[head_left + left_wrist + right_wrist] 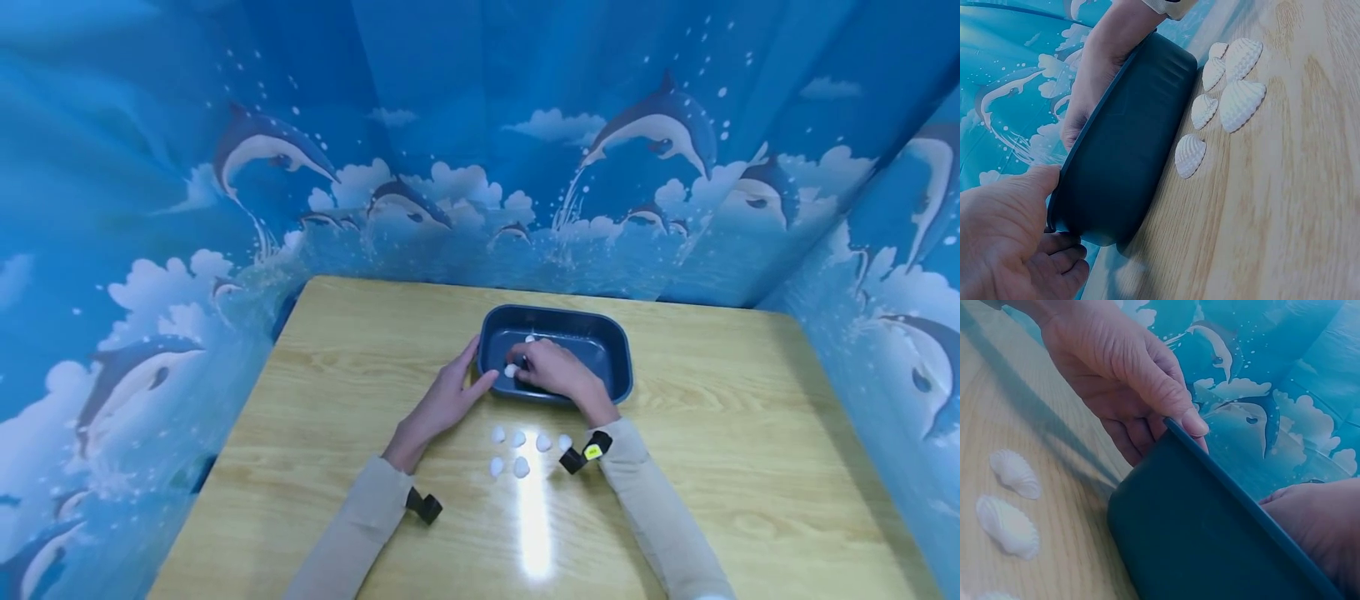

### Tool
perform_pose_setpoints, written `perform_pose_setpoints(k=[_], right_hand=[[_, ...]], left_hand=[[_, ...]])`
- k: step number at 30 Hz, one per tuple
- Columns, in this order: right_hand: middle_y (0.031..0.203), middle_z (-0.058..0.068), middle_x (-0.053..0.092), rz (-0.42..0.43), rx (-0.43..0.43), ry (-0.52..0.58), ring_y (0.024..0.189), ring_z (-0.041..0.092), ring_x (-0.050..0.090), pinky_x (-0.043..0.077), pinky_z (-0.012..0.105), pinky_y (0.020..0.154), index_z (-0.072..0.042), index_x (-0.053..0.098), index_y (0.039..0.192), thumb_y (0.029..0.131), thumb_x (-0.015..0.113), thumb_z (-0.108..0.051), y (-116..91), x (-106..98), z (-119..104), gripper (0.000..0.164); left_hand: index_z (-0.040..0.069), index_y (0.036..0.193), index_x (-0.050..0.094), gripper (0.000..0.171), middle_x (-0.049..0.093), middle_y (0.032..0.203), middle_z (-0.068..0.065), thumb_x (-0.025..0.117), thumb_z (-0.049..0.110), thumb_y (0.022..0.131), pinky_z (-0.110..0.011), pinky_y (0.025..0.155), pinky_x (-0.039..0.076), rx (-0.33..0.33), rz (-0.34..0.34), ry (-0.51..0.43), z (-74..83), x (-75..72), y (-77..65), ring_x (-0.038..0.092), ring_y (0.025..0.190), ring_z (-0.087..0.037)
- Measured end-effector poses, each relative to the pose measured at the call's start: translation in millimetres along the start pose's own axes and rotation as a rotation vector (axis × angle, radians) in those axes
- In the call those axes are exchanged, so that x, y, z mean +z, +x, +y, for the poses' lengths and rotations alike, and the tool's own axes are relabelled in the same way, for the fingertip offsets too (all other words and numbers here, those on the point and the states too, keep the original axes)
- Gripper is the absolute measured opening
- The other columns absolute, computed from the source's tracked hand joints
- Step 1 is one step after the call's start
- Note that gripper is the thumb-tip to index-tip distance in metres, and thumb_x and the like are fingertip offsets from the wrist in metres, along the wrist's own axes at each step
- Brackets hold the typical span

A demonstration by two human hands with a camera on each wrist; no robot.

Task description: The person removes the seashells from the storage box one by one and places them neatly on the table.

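Note:
A dark blue plastic basin (611, 367) stands on the table. My left hand (448, 393) grips its left end, with the thumb (1194, 422) over the rim and the other fingers along the outside wall. Inside the basin is my right hand (555, 368), pinching a white seashell (511, 370) between thumb and fingers near the left end. Another white shell (530, 338) lies farther back in the basin. In both wrist views the basin's wall hides the right fingertips. Several ribbed white seashells (1242, 105) lie on the tabletop in front of the basin.
The light wood-grain table (360, 333) reaches back to a blue curtain (465, 108) printed with dolphins, which also hangs along both sides. A bright light reflection (534, 533) crosses the tabletop near the front. Small black devices (426, 507) are strapped to both wrists.

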State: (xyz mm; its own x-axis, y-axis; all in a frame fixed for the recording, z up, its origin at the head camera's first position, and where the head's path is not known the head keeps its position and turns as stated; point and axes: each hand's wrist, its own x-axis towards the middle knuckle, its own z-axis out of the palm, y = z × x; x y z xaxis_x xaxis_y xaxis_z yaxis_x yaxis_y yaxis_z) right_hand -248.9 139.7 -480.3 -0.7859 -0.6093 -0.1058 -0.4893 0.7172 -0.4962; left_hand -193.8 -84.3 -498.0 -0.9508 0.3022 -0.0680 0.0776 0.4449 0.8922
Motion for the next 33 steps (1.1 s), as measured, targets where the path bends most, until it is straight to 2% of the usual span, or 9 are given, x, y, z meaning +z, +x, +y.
perform_pose_setpoints(k=[5,10,15,23,27,33], right_hand=[[0.099,0.002,0.075,0.025,0.021,-0.023,0.083,0.012,0.068,0.06,0.035,0.077,-0.009,0.072,0.116,0.102,0.071,-0.024,1.3,-1.6,-2.3,0.02],[0.112,0.005,0.075,-0.008,-0.014,0.009,0.093,0.014,0.071,0.061,0.037,0.084,-0.009,0.07,0.126,0.102,0.07,-0.018,1.2,-3.2,-2.1,0.026],[0.108,0.004,0.076,-0.026,-0.022,0.008,0.09,0.013,0.07,0.061,0.035,0.081,-0.009,0.074,0.12,0.101,0.071,-0.013,-1.3,-3.8,0.2,0.02],[0.106,0.002,0.075,-0.058,0.023,0.009,0.085,0.01,0.066,0.059,0.033,0.078,-0.009,0.073,0.12,0.099,0.074,-0.016,-3.0,-5.8,0.3,0.022],[0.102,0.002,0.074,-0.051,0.05,0.003,0.083,0.011,0.065,0.059,0.033,0.076,-0.008,0.074,0.116,0.099,0.075,-0.019,-3.2,-5.7,0.1,0.02],[0.104,0.005,0.074,-0.033,0.098,-0.02,0.089,0.014,0.068,0.061,0.036,0.082,-0.005,0.074,0.115,0.097,0.077,-0.025,-1.6,-4.2,1.1,0.026]], left_hand=[[0.017,0.169,0.018,0.085,0.027,0.171,-0.002,0.053,0.06,0.104,-0.047,0.128,0.023,0.02,0.013,0.003,-0.9,-0.4,2.6,0.023,0.158,-0.022],[0.016,0.169,0.017,0.081,0.026,0.172,-0.003,0.056,0.051,0.106,-0.048,0.128,0.023,0.024,0.018,0.005,-2.5,-0.1,3.7,0.023,0.158,-0.023],[0.015,0.169,0.017,0.077,0.027,0.171,-0.004,0.058,0.04,0.108,-0.049,0.128,0.022,0.012,0.012,0.006,-2.8,2.0,2.8,0.023,0.158,-0.023],[0.015,0.168,0.019,0.077,0.027,0.171,-0.005,0.058,0.041,0.108,-0.048,0.128,0.023,-0.001,0.024,0.017,0.7,2.8,3.0,0.024,0.158,-0.024],[0.015,0.168,0.018,0.078,0.027,0.171,-0.005,0.058,0.043,0.107,-0.048,0.128,0.023,-0.01,0.016,0.021,1.2,2.4,3.1,0.023,0.158,-0.023],[0.016,0.169,0.017,0.078,0.026,0.172,-0.004,0.058,0.043,0.108,-0.049,0.128,0.023,-0.012,0.014,0.019,-0.2,2.6,3.6,0.023,0.158,-0.023]])
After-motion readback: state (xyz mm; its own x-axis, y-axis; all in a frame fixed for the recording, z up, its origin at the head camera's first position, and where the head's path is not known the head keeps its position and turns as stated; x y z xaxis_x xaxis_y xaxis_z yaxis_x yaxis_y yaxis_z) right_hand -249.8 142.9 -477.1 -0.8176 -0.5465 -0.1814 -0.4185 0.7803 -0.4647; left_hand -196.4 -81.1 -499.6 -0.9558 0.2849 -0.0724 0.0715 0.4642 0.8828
